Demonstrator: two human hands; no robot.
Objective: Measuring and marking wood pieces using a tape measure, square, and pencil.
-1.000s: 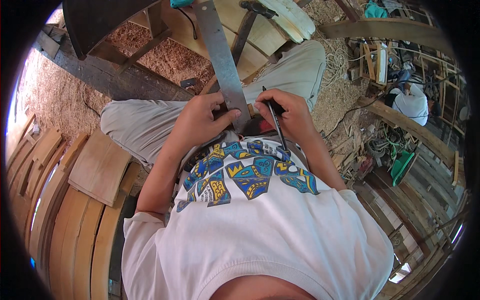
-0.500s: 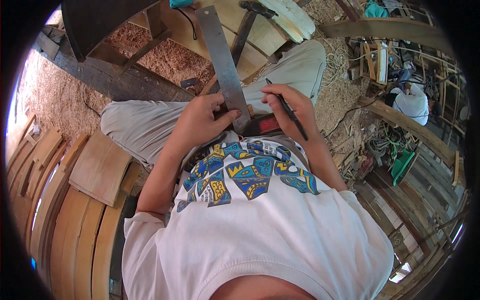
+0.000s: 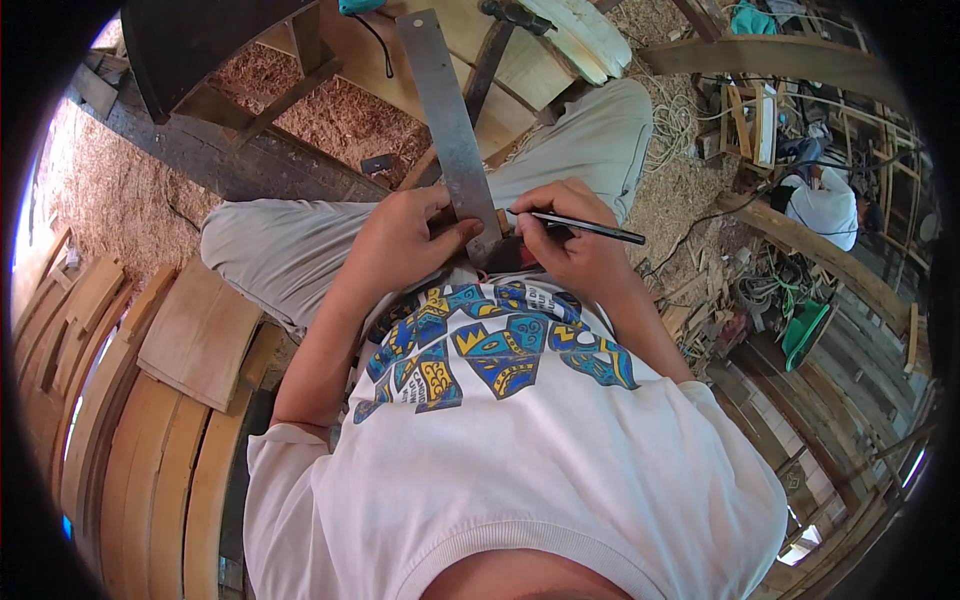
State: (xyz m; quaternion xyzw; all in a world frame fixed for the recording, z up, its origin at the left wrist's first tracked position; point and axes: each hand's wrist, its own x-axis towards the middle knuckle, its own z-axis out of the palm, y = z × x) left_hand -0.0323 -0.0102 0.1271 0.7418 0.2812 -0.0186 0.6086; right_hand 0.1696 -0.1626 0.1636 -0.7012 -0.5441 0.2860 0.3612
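Observation:
Between my legs a long flat steel rule (image 3: 440, 95) points away from me, with a hole in its far end. My left hand (image 3: 405, 240) grips its near part, the thumb lying on the metal and the fingers at its left edge. My right hand (image 3: 575, 240) pinches a black pen (image 3: 590, 227); the tip meets the rule's right edge near a small brown wooden piece (image 3: 502, 220). Below the pen, a dark and red object at my lap is mostly covered by my right hand. What lies under the rule's near end is hidden.
A hammer (image 3: 490, 60) rests on pale boards (image 3: 520, 75) beyond my knees. Curved planks (image 3: 160, 460) are stacked at left under a thin wooden sheet (image 3: 200, 335). Shavings, cords and wood scraps cover the ground. Another person (image 3: 822, 205) in white bends down at far right.
My right hand has moved left toward the rule and turned the pen, bringing its tip to the rule's right edge. My left hand and the rule stay in place.

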